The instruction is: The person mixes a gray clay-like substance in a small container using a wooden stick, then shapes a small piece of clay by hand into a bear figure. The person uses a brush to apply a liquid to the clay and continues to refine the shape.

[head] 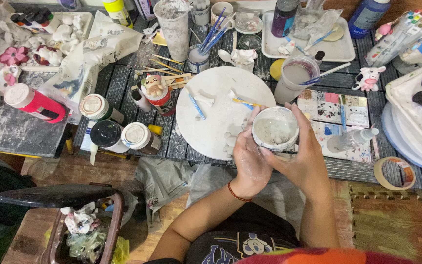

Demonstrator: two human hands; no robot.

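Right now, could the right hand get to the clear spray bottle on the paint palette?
Probably yes. The spray bottle lies just beside the right hand with nothing between them, though that hand would first have to let go of the white cup.

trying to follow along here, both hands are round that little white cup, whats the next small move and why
Probably set the small white cup down on the round white board. The left hand and the right hand both cradle it, so neither is free to pick up the blue-handled brush lying on that board.
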